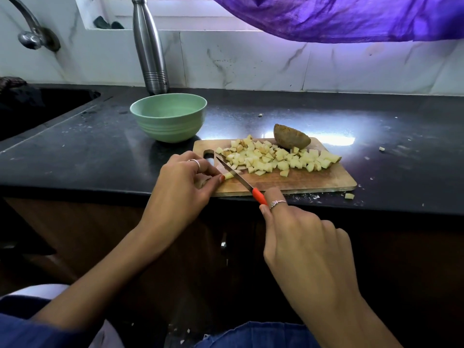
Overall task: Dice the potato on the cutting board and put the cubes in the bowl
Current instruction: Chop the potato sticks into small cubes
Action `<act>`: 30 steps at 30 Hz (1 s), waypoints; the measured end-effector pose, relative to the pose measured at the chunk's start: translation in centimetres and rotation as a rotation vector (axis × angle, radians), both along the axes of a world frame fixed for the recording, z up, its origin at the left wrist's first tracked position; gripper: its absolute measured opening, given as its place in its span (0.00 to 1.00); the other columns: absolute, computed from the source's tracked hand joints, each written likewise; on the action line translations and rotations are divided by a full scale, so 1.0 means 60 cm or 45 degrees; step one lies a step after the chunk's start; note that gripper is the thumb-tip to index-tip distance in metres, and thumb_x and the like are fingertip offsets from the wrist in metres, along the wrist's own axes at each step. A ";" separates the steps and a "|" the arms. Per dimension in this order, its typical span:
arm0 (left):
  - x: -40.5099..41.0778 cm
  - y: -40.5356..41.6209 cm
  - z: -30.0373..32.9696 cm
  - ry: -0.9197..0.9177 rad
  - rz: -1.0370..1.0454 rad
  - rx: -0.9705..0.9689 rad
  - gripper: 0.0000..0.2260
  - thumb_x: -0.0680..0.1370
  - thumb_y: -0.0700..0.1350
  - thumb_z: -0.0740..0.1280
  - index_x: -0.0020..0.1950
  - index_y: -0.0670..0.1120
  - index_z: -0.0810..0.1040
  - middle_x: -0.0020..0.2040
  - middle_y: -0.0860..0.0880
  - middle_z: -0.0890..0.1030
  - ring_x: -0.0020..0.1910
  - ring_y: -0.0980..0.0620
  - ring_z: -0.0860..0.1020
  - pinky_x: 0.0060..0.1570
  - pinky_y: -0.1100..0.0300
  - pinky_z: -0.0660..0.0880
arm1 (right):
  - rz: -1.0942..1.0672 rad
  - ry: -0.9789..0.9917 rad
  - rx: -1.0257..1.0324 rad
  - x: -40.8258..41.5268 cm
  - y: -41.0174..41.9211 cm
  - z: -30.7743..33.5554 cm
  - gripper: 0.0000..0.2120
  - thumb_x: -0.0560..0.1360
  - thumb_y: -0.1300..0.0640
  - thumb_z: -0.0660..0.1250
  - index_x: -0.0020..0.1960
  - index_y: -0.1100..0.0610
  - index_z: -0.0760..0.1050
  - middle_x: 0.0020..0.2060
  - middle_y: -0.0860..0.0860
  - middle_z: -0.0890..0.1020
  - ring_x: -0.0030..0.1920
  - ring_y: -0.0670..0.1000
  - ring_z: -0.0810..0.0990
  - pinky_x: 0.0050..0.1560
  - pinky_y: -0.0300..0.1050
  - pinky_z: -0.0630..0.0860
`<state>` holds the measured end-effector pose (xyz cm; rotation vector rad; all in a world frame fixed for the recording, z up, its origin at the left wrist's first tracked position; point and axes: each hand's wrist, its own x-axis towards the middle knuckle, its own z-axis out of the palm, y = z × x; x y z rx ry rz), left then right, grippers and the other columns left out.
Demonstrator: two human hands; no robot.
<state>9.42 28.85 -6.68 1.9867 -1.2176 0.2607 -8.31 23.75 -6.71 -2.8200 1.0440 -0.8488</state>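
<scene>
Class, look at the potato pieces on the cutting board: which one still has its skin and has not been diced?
The brown potato half at the board's far edge; the rest are pale cubes.

Daylight comes in at twelve o'clock, through the window behind the hanging purple cloth (351,16), and it tints the white marble wall tiles (251,61) faintly violet. On my glossy black stone counter (75,146) a hard white glare sits at about two o'clock, just past the wooden cutting board (313,179). The pale yellow potato cubes (271,156) are evenly lit and sharp. Below the counter's edge, from four to eight o'clock, everything sinks into dim shadow. My left hand (183,179) casts a soft shadow on the board. The wide lens bends the counter edge and stretches my forearms toward the lower corners, where the detail is softer.
</scene>
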 end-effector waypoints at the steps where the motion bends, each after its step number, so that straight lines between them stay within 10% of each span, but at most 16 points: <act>1: -0.001 0.000 -0.001 -0.007 0.000 0.000 0.02 0.73 0.44 0.73 0.44 0.48 0.84 0.45 0.54 0.77 0.51 0.53 0.73 0.43 0.66 0.65 | -0.006 0.016 -0.023 0.002 0.001 -0.001 0.21 0.63 0.59 0.77 0.54 0.55 0.77 0.20 0.48 0.71 0.16 0.54 0.69 0.20 0.37 0.58; 10: 0.001 -0.001 0.002 0.010 0.014 0.012 0.02 0.72 0.46 0.72 0.43 0.48 0.83 0.44 0.56 0.76 0.51 0.53 0.72 0.45 0.65 0.65 | -0.006 0.056 -0.109 0.008 -0.008 0.012 0.24 0.57 0.60 0.80 0.51 0.54 0.80 0.16 0.50 0.69 0.14 0.54 0.67 0.21 0.34 0.58; 18: 0.002 0.004 0.004 0.061 -0.035 0.037 0.03 0.73 0.46 0.72 0.46 0.49 0.84 0.46 0.55 0.77 0.53 0.52 0.73 0.50 0.58 0.70 | -0.140 0.008 -0.114 -0.018 -0.012 0.019 0.05 0.68 0.55 0.73 0.43 0.54 0.80 0.18 0.50 0.71 0.16 0.56 0.71 0.25 0.32 0.50; 30: 0.009 0.011 0.005 0.092 -0.060 0.019 0.02 0.72 0.45 0.73 0.43 0.50 0.84 0.47 0.55 0.78 0.42 0.56 0.70 0.40 0.65 0.63 | -0.110 -0.111 -0.060 -0.021 0.002 0.022 0.14 0.73 0.51 0.58 0.44 0.54 0.81 0.19 0.48 0.72 0.17 0.54 0.72 0.27 0.30 0.48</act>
